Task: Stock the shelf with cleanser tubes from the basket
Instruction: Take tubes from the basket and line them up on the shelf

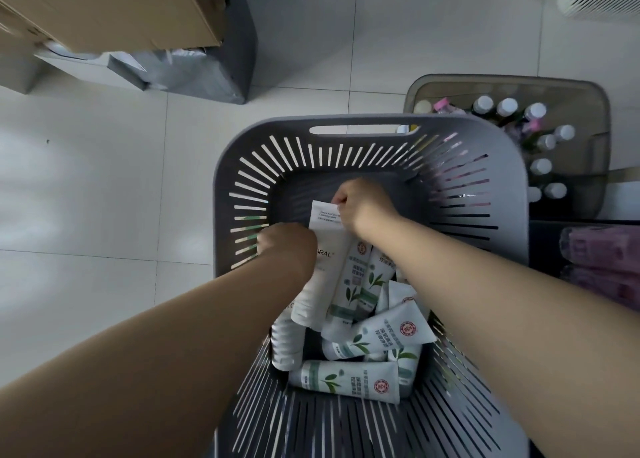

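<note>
Left hand (287, 248) is down in the grey basket (242, 166), fingers curled under, can't tell if it's got anything. Touching it, a white cleanser tube (323, 267) leans tilted, with the right hand (363, 204) pinching its crimped end. Green-leaf tubes (346, 381) are piled below, and a bottle bin (512, 85) sits off right.

both bare forearms reach down, left hand (287, 246) curled with fingers hidden, right hand (363, 205) pinching a white tube (327, 249).

white tiled floor (104, 187), cardboard boxes (114, 7), brown bin of bottles (585, 90)
</note>
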Demonstrator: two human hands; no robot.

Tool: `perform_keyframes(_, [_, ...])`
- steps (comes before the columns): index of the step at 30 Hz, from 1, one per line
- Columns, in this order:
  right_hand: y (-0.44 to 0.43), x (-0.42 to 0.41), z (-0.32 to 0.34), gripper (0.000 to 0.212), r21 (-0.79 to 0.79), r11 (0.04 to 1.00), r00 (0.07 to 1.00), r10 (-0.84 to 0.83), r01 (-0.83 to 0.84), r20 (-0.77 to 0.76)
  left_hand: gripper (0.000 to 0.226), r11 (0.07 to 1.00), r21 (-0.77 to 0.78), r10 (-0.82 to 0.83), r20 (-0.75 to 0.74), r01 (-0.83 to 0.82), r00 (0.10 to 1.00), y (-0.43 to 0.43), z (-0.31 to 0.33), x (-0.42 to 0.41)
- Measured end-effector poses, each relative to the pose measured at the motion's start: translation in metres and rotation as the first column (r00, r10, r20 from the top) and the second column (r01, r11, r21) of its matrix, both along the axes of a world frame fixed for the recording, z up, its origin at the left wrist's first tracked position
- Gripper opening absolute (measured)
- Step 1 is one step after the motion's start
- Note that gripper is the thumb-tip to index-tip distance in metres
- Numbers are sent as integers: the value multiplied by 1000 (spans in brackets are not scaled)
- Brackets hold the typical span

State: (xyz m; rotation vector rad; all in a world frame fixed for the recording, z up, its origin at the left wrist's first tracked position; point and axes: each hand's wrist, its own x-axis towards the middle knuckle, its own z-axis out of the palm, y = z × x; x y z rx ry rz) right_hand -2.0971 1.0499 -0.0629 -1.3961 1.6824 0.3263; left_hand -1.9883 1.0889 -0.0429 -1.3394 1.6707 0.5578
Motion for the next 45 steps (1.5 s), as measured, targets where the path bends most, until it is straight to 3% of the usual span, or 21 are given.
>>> perform_keyframes(7, [12, -23, 29, 19, 23, 995, 987, -101, 99, 121, 29, 996, -44, -81, -51, 79, 995, 3, 35, 3])
perform_keyframes(14, [35, -38, 68, 24, 44, 998, 996, -39, 35, 77, 27, 992, -32, -128, -106, 125, 986, 16, 71, 4])
perform_keyframes(20, [66, -38, 90, 16, -1, 993, 991, -118, 118, 60, 26, 998, -58, -41, -146, 33, 989, 30, 98, 11])
perform_keyframes(26, [105, -27, 122, 24, -68, 974, 971, -209, 218, 115, 22, 997, -77, -6, -199, -10, 980, 49, 131, 8])
perform_keyframes(37, [184, 5, 194, 27, -241, 884, 916, -393, 401, 81, 17, 951, -203, -293, -351, 233, 889, 60, 190, 30])
perform_keyframes(45, [240, 24, 291, 26, -459, 736, 835, -550, 496, 21, 10, 837, -392, -538, -464, 382, 704, 70, 281, 43])
